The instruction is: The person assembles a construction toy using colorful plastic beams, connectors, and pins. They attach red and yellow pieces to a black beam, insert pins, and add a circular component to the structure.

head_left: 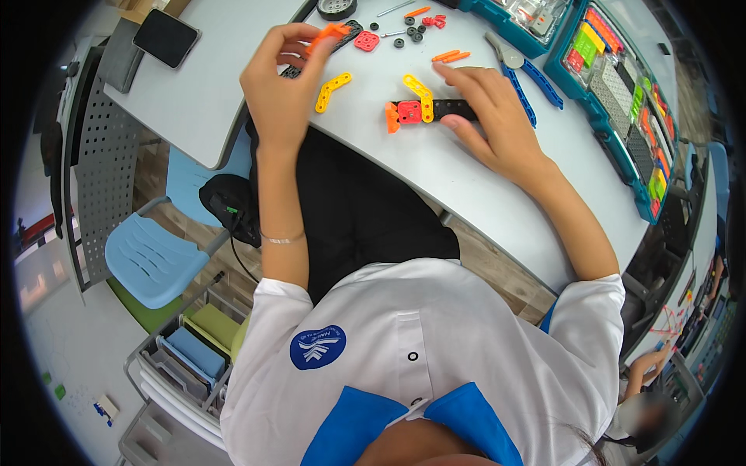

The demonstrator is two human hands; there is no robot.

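Note:
My left hand (281, 93) is raised over the table edge, its thumb and fingers pinching an orange plastic building piece (330, 33). Below it lies a loose yellow angled beam (332, 92). My right hand (497, 116) rests with fingers apart over the end of a black beam (451, 109), part of which it hides. That beam belongs to a small assembly with a red square block (409, 113), a yellow angled beam (420, 95) standing out from it, and an orange end piece (392, 118).
Blue-handled pliers (522, 74) lie beyond my right hand. Orange pins (451, 56), a red plate (366, 41), small black wheels (415, 34) and a larger wheel (336, 8) are scattered ahead. A teal parts case (610, 101) stands at right; a phone (165, 38) lies at left.

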